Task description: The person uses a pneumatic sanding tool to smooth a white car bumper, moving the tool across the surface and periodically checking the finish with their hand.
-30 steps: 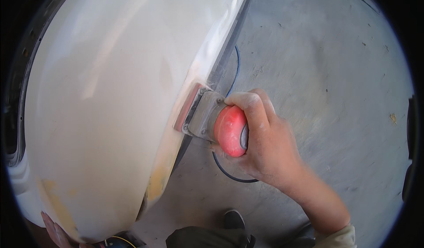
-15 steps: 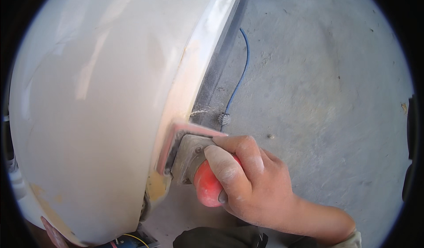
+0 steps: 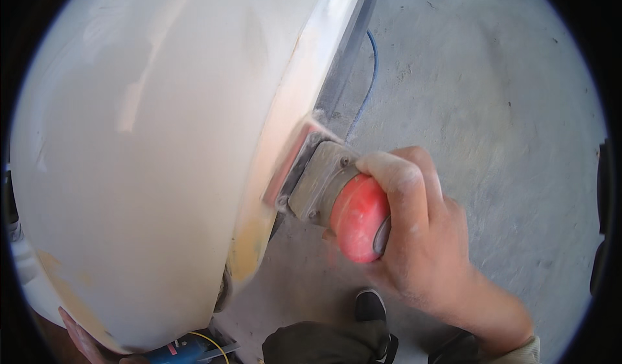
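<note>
In my right hand (image 3: 427, 228) is a sander (image 3: 359, 215) with a red rounded top and a grey body, its fingers wrapped round the dusty tool. The tool's flat pad (image 3: 299, 160) rests tilted against the side edge of a large white curved car panel (image 3: 162, 170). Beige filler patches (image 3: 249, 247) show along that edge, near the pad. My left hand (image 3: 81, 338) lies at the lower left beside the panel's near end, fingers stretched out and partly cut off by the picture's rim.
A blue hose (image 3: 372, 72) runs over the grey concrete floor (image 3: 505, 157) right of the panel. Below the panel's near end lie a blue tool (image 3: 178, 351) and a yellow cable (image 3: 210, 339). My dark trouser leg (image 3: 324, 341) and shoe (image 3: 370, 306) are at the bottom.
My right hand has moved the sander up and to the right along the panel edge, and the sander is now tilted more on its side. My left hand stays at the lower left.
</note>
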### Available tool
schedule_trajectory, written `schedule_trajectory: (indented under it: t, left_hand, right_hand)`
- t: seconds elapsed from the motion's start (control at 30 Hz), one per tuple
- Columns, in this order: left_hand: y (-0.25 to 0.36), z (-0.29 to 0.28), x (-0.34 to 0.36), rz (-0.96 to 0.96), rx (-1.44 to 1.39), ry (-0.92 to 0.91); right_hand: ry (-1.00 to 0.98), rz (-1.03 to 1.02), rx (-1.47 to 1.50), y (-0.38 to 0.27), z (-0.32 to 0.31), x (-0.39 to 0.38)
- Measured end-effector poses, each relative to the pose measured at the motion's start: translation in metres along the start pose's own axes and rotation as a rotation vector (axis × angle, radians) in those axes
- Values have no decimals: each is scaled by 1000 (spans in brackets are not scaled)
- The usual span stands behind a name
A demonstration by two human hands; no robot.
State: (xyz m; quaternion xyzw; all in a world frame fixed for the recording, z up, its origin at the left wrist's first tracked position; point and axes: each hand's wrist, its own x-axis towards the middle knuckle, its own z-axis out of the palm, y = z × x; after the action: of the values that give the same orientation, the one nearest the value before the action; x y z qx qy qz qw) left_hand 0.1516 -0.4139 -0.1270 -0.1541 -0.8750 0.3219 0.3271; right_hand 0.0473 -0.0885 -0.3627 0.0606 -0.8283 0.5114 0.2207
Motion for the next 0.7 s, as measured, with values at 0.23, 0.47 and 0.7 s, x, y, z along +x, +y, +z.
schedule_trajectory:
  t: [0.23,0.47,0.7]
  left_hand:
    - [5,-6,10,-86,-14,-1]
    - [10,-3,9,-127,-24,22]
    - [17,-4,18,-127,-26,33]
  right_hand:
    - [119,60,-7,1,-16,34]
    - [175,108,-19,-9,-13,45]
    - [-103,164,-23,-31,-11,28]
